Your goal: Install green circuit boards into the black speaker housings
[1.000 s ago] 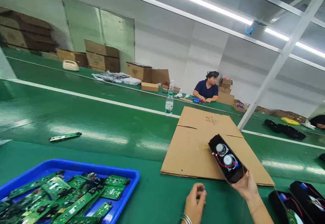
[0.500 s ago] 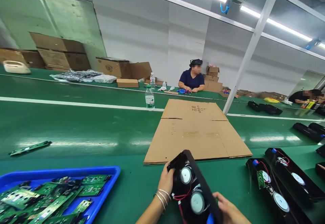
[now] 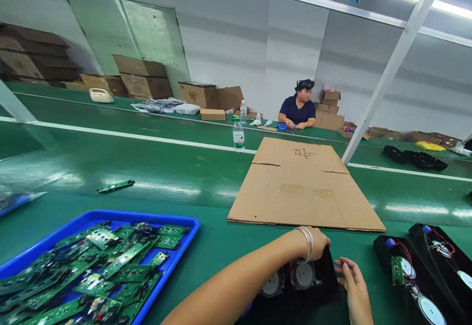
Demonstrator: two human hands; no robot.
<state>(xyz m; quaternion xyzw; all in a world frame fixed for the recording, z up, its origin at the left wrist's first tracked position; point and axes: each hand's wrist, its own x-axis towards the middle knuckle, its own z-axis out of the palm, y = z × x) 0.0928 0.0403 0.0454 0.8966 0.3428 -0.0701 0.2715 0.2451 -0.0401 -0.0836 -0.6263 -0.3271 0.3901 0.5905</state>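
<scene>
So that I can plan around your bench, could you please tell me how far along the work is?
Furthest along, it seems: the board-fitted housing at right, with two speakers and a green circuit board inside. In hand: another black housing with two speakers; the left hand grips its end, the right hand is beside it, and the forearm hides part. Apparently left: many loose circuit boards in the blue tray.

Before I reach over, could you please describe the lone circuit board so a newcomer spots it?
Find the blue tray at the lower left. Beyond its far rim, a narrow green circuit board lies on the green surface. Unlike the boards heaped in the tray, it lies alone.
</scene>
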